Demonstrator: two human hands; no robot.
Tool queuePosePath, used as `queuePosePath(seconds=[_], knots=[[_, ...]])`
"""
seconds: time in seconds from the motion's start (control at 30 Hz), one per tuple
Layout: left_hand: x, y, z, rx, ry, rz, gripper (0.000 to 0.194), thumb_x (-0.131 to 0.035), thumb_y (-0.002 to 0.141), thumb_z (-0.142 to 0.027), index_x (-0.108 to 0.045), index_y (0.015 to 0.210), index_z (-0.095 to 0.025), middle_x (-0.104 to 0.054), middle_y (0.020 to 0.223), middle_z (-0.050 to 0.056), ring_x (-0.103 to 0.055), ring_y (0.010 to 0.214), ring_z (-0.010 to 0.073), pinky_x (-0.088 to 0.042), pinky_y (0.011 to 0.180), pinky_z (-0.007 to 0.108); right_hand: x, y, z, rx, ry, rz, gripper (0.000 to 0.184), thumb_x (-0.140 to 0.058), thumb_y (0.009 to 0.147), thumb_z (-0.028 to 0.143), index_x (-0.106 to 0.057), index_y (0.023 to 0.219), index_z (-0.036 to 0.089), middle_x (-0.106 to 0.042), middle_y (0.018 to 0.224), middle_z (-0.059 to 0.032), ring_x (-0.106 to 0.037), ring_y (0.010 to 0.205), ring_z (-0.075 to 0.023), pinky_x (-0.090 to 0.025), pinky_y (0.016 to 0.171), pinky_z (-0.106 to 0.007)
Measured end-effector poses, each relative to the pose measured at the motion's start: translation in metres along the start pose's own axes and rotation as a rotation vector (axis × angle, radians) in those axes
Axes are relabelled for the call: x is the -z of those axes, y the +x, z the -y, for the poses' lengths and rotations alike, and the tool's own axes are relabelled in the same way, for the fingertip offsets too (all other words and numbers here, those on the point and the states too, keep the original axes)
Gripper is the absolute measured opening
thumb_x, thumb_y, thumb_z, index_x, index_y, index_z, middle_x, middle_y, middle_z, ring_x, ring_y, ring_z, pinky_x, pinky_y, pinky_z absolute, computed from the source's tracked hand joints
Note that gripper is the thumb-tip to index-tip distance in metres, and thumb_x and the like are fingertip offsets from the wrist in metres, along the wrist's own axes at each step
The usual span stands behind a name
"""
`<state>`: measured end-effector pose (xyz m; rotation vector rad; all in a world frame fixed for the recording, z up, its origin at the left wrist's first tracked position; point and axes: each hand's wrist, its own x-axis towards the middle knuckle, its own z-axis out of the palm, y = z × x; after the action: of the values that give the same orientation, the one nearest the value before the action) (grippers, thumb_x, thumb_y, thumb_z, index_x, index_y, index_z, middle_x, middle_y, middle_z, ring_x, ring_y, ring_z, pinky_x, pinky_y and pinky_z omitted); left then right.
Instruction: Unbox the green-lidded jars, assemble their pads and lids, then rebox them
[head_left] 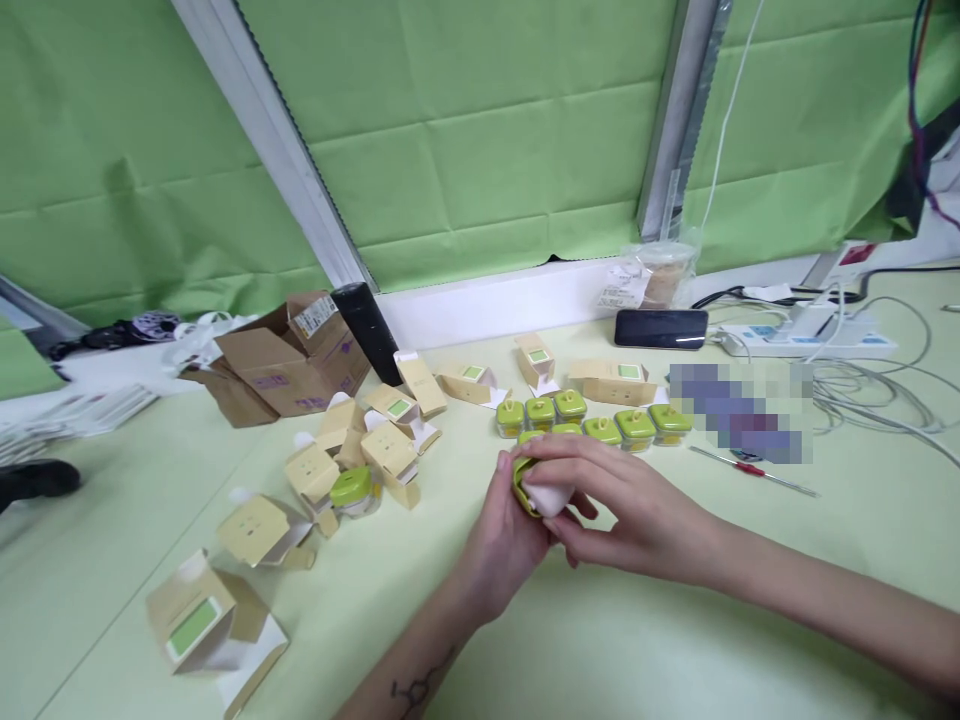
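Note:
My left hand [504, 545] cradles a small green-and-white case [547, 497] in front of me. My right hand [611, 500] closes over the same case from the right, its fingers pressing on the white rounded part inside the green shell. Part of the case is hidden by the fingers. Just beyond my hands stand several small clear containers with green lids [570, 405], some with a loop on top. Another green-lidded container [355, 490] sits apart on the left, beside opened cardboard boxes.
Several small opened cartons [255, 530] lie across the left and back of the table [420, 640]. A brown cardboard box [292, 360] and a black cylinder [367, 333] stand behind. To the right are a phone [661, 329], a screwdriver [750, 469], a power strip [810, 341] and loose cables.

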<state>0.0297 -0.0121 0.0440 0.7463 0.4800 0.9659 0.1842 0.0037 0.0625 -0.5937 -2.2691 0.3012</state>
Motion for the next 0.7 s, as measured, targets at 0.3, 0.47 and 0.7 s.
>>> queuePosePath(seconds=[0.3,0.47,0.7], knots=[[0.007,-0.002,0.013,0.099,-0.078,-0.116,0.043,-0.052,0.077,-0.060,-0.055,0.074,-0.017,-0.054,0.059,-0.001,-0.044,0.050,0.0117,-0.032,0.047,0.023,0.000,-0.001,0.002,-0.035,-0.053,0.116,0.034,-0.055,0.084,0.022,-0.047,0.117,0.017,-0.060,0.111,-0.0114,-0.052,0.107,-0.0232,-0.048,0.088,-0.041],[0.005,-0.005,0.024,0.100,-0.110,-0.094,0.036,-0.060,0.072,-0.052,-0.060,0.085,-0.019,-0.061,0.070,0.001,-0.057,0.071,0.0201,-0.042,0.066,0.030,-0.016,-0.006,0.002,-0.066,-0.102,0.016,0.025,-0.052,0.078,0.020,-0.050,0.102,0.015,-0.058,0.095,-0.0120,-0.052,0.088,-0.0245,-0.051,0.072,-0.043],[-0.002,-0.007,0.025,0.046,-0.064,-0.086,0.031,-0.059,0.066,-0.048,-0.063,0.074,-0.019,-0.065,0.081,0.004,-0.056,0.099,0.0293,-0.042,0.086,0.038,-0.024,-0.009,0.008,-0.044,-0.116,-0.088,0.025,-0.050,0.069,0.015,-0.048,0.094,0.015,-0.054,0.090,-0.0111,-0.050,0.082,-0.0237,-0.050,0.067,-0.042]])
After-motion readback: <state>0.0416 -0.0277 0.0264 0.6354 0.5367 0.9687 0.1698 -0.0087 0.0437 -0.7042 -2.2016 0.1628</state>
